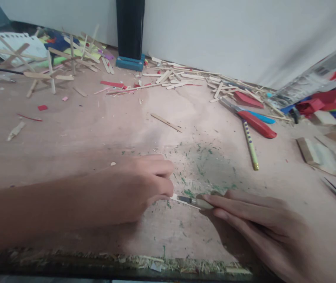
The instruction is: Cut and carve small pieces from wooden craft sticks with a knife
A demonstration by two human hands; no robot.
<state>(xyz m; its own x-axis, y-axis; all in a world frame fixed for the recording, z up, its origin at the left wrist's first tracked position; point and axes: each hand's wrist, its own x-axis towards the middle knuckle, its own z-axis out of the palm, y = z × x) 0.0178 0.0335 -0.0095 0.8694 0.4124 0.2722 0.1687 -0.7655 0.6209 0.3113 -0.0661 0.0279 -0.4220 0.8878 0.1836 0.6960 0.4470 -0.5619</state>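
My left hand (147, 181) is closed, pinching one end of a pale flat wooden craft stick (174, 197) against the table. In my right hand (256, 216) is a craft knife (204, 203), with a dark blade, a metal collar and a pale handle. The blade lies along the stick, close to my left fingertips. Fingers and thumb of my right hand are closed on the knife handle. Green shavings (189, 192) are scattered around the blade and beyond it.
A lone craft stick (166, 122) lies ahead. Right of it are a red-handled knife (256, 124) and a yellow-green pencil (250, 145). Piled sticks (174, 78) line the wall near a black post (130, 31). Joined-stick frames (50, 72) stand left; wood blocks (308, 151) lie right.
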